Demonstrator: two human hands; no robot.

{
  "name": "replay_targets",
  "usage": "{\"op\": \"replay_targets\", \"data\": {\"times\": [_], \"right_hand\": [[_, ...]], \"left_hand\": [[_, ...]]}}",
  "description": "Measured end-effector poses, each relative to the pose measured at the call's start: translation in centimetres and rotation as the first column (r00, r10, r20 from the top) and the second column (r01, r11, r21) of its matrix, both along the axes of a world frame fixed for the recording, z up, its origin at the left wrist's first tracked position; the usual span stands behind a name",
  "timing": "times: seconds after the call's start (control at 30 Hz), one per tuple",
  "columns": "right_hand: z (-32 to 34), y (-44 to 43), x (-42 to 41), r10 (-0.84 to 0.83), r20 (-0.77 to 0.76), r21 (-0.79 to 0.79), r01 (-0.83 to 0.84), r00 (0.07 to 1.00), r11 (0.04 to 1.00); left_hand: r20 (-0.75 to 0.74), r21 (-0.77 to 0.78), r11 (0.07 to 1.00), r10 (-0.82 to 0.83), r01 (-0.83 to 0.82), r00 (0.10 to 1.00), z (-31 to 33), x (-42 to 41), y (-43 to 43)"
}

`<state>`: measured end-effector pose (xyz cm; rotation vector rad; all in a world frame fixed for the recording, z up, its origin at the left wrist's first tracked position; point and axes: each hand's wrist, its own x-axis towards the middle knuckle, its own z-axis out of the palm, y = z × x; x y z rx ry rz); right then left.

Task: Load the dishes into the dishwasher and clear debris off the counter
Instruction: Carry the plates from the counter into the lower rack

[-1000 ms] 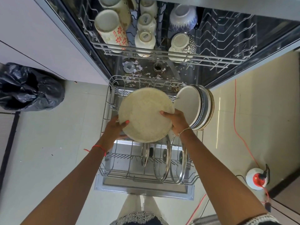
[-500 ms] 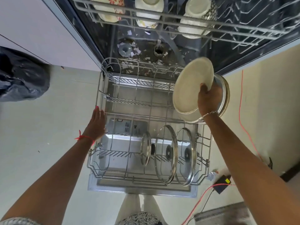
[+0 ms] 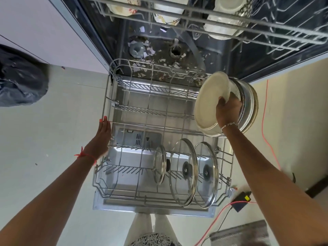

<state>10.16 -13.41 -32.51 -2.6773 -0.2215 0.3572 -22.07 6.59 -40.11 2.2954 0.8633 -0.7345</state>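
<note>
While in right hand point(image 3: 228, 112), plate point(image 3: 207, 103) at rack's point(image 3: 106, 93) right edge.

This looks like a home kitchen. An open dishwasher point(image 3: 221, 55) is built in beside a pale cabinet front point(image 3: 44, 23), with its lower rack point(image 3: 106, 96) pulled out over a tiled floor point(image 3: 44, 130). Glass pot lids point(image 3: 183, 172) stand in that rack, and a cream plate point(image 3: 207, 103) leans against other plates point(image 3: 248, 103). Cups point(image 3: 166, 16) sit in the upper rack point(image 3: 266, 25). A black rubbish bag point(image 3: 19, 80) lies on the floor.
</note>
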Motion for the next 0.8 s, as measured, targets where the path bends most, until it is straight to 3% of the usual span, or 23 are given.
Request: {"op": "replay_targets", "data": {"times": [0.27, 0.43, 0.67, 0.8], "right_hand": [[-1.2, 0.6, 0.0, 0.049, -0.131, -0.130, -0.067, 0.990, 0.989], [-1.3, -0.2, -0.4, 0.067, -0.108, -0.101, -0.078, 0.992, 0.992], [-0.1, -2.1, -0.5, 0.104, -0.108, -0.002, -0.105, 0.989, 0.994], [2.0, -2.9, -1.3, 0.259, -0.123, -0.084, -0.270, 0.958, 0.959]], "left_hand": [[-0.024, -0.093, 0.995, -0.036, 0.034, 0.999, 0.2, -0.2, 0.8], [-0.025, -0.126, 0.992, -0.018, 0.015, 1.000, -0.5, -0.3, 1.4], [0.080, -0.062, 0.998, -0.009, 0.014, 0.997, 0.7, -0.7, 0.8], [0.125, -0.004, 0.996, -0.089, 0.090, 0.988, 3.1, -0.3, 0.1]]}}
